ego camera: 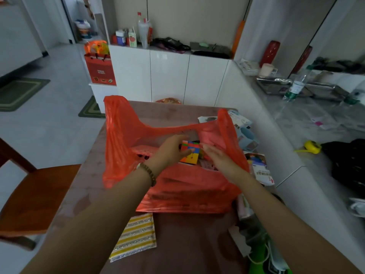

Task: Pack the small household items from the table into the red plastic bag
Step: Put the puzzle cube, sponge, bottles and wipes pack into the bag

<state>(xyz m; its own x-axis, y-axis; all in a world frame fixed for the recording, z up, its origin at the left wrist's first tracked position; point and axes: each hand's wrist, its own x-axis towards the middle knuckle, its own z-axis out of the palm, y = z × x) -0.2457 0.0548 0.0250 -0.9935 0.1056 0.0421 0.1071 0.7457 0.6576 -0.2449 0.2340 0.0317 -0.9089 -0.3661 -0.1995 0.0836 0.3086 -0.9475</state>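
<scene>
The red plastic bag (183, 186) stands open in the middle of the brown table (189, 244), its two handles raised at the left and right. My left hand (170, 151) holds a multicoloured puzzle cube (190, 152) over the bag's mouth. My right hand (219, 157) hovers just right of the cube, fingers stretched flat and apart, inside the bag's right side. Pink things lie inside the bag under the cube. A yellow striped cloth (136, 237) lies on the table in front of the bag.
Packets and papers (260, 167) lie right of the bag, a green object (258, 260) at the near right. A wooden chair (37, 196) stands left of the table. White cabinets (169, 76) lie beyond the far edge.
</scene>
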